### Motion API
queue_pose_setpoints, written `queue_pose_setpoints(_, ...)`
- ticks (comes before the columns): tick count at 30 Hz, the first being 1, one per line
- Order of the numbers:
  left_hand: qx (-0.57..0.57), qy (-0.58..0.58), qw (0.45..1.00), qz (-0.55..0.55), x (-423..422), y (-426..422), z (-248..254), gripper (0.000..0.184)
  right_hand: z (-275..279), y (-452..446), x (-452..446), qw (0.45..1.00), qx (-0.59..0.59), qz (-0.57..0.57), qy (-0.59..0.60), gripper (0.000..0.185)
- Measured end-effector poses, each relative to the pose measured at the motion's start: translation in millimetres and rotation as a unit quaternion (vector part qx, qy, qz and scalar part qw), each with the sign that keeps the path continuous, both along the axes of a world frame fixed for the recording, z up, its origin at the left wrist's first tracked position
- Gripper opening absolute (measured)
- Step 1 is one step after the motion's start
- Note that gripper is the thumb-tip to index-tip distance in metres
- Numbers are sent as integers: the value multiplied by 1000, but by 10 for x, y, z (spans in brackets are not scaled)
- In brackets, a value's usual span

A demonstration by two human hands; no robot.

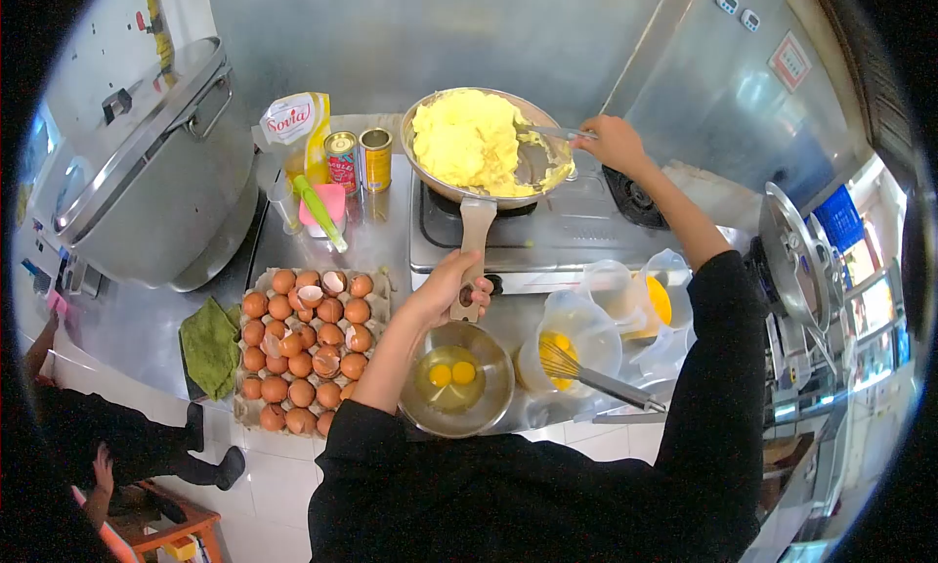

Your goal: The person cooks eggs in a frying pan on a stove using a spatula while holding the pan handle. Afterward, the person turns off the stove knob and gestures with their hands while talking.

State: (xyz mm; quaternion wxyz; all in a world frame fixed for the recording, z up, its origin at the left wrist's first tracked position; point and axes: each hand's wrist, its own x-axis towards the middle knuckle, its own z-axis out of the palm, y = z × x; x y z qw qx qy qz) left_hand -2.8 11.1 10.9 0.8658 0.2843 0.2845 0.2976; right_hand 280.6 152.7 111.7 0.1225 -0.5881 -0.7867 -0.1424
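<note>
My left hand (451,287) is closed around the light wooden-looking handle of a frying pan (479,197). The pan sits over a burner of the gas stove (445,240). A thick, lumpy yellow mass (469,138) fills most of it, with part of the bottom showing on the right. At the pan's right side my right hand (613,143) grips a grey spatula (559,131), whose far end reaches the yellow mass. Below my left hand, a metal bowl (503,407) holds two egg yolks (451,374) in clear egg white.
An egg tray (247,407) with eggs and broken shells lies left, beside a green cloth (210,348). Behind are two cans (375,160) and a Sovia bag (298,123). A whisk (596,375) rests in a plastic jug (596,338). A large pot (166,192) stands far left, near another person (127,416).
</note>
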Motion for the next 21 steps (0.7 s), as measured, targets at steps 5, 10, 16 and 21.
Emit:
queue_pose_setpoints(5, -34, 24, 999, 19, 26, -57, 77, 21, 477, -684, -280, 975, -6, 42, -217, 20)
queue_pose_setpoints(10, -33, 19, 999, 33, 47, -57, 58, 20, 852, -1165, -272, 956, 88, 101, -263, 16)
queue_pose_setpoints(16, -28, 24, 999, 16, 34, -7, -36, 22, 878, -1509, -226, 986, 66, -18, -153, 15)
queue_pose_setpoints(21, -30, 33, 999, 18, 37, -10, -50, 23, 243, -1601, 232, 993, -77, -42, 84, 16)
